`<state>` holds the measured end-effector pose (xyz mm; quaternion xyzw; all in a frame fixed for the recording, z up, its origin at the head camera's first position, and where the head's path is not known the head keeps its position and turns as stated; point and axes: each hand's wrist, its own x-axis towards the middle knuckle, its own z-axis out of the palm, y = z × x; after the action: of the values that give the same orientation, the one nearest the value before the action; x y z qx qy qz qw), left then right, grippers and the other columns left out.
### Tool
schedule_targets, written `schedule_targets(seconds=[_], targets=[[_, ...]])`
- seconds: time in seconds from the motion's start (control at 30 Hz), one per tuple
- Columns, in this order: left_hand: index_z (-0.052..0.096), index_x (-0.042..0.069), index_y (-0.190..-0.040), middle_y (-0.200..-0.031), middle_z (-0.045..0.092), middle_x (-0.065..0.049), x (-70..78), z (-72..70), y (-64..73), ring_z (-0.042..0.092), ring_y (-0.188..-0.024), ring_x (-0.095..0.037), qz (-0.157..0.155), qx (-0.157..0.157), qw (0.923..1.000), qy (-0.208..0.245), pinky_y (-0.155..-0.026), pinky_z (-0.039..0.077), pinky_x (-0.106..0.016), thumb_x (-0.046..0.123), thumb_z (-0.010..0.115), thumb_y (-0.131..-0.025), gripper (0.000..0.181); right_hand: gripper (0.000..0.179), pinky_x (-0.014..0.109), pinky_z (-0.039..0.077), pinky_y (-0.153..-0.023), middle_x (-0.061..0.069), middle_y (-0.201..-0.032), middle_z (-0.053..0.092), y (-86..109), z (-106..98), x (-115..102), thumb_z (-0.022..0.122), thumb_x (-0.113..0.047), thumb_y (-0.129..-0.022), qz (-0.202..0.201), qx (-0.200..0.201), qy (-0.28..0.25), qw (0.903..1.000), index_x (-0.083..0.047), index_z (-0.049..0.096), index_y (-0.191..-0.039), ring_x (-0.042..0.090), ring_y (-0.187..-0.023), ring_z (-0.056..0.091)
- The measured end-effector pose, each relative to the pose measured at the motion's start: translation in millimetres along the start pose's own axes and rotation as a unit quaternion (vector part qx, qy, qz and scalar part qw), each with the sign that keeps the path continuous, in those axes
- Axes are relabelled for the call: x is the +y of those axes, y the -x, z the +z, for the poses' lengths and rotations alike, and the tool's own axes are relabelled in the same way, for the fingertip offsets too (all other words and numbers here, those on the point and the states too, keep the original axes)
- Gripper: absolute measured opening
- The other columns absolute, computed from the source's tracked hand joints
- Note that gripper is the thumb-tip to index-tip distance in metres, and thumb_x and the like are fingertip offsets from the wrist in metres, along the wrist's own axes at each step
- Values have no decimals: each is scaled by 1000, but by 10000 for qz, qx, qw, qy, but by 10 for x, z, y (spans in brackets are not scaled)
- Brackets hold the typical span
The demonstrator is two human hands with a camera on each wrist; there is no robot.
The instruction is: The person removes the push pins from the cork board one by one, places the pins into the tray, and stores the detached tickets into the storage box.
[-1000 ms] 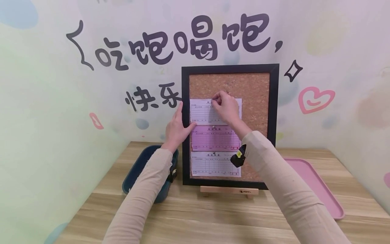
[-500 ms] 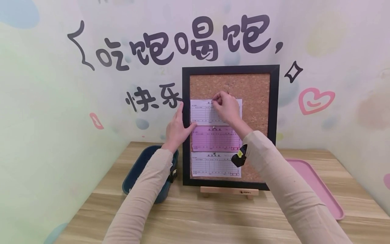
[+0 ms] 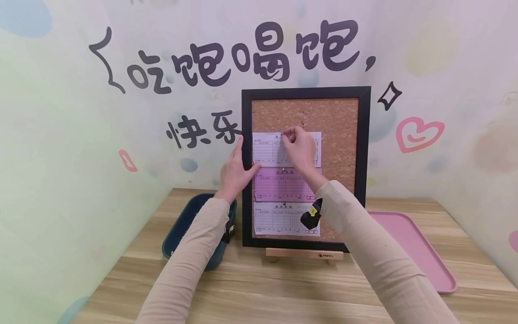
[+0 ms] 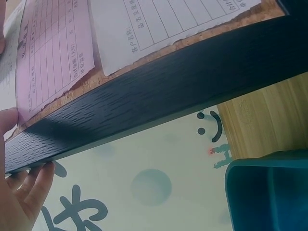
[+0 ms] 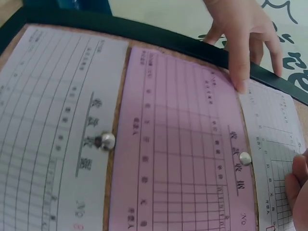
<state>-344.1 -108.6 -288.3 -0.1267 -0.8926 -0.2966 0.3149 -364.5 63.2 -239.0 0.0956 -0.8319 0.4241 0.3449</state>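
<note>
A cork board [image 3: 340, 166] in a black frame stands upright, with three printed receipt slips down its left side. Slips at the top [image 3: 267, 150] and bottom [image 3: 275, 219] are white; the middle slip [image 3: 271, 184] is pink. My left hand [image 3: 235, 175] grips the frame's left edge, thumb in front on the slips and fingers behind, as the left wrist view shows. At the top slip's upper edge, my right hand [image 3: 301, 146] pinches a small silver push pin [image 3: 282, 133] between thumb and forefinger. Silver pins [image 5: 107, 141] fasten the lower two slips.
The board rests on a small wooden easel [image 3: 303, 254] on the wood-grain table [image 3: 259, 292]. Left of it stands a dark blue bin [image 3: 171, 245]; at right lies a pink tray [image 3: 429, 252]. A decorated wall [image 3: 194, 27] rises close behind.
My right wrist has dropped and shifted slightly left, fingertips still at the top slip's edge, where the pin now shows. My left hand has stayed on the frame.
</note>
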Motion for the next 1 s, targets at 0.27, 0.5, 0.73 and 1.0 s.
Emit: schedule_targets(seconds=[0.27, 0.5, 0.73, 1.0], targets=[[20, 8, -144, -142, 36, -14, 15, 4, -4, 54, -107, -32, -34, 30, 10000, 23, -89, 44, -40, 33, 68, -79, 85, 15, 25, 35, -56, 3, -70, 61, -24, -27, -64, 58, -12, -80, 479, -54, -43, 9988, -7, 67, -91, 14, -59, 50], [20, 8, -144, -141, 37, -15, 20, 0, 1, 57, -99, -32, -26, 37, 10000, 10, -85, 46, -40, 34, 69, -79, 85, 13, 24, 35, -57, 3, -69, 61, -29, -33, -52, 58, -12, -81, 336, -81, 46, 9994, -6, 66, -90, 14, -59, 50], [19, 8, -144, -141, 37, -15, 23, -4, 1, 57, -101, -33, -35, -1, 10000, 39, -85, 46, -40, 34, 69, -79, 86, 14, 28, 39, -61, 8, -75, 61, -99, -114, 3, 56, -11, -83, -351, -712, 399, 9960, -4, 62, -93, 18, -66, 53], [18, 10, -145, -140, 37, -15, 27, -17, 5, 58, -95, -32, -86, -61, 9999, 74, -85, 46, -41, 34, 69, -79, 87, 14, 28, 37, -56, 7, -75, 60, -157, -199, -5, 53, -13, -86, -787, -1386, 990, 9822, -5, 59, -96, 18, -63, 52]])
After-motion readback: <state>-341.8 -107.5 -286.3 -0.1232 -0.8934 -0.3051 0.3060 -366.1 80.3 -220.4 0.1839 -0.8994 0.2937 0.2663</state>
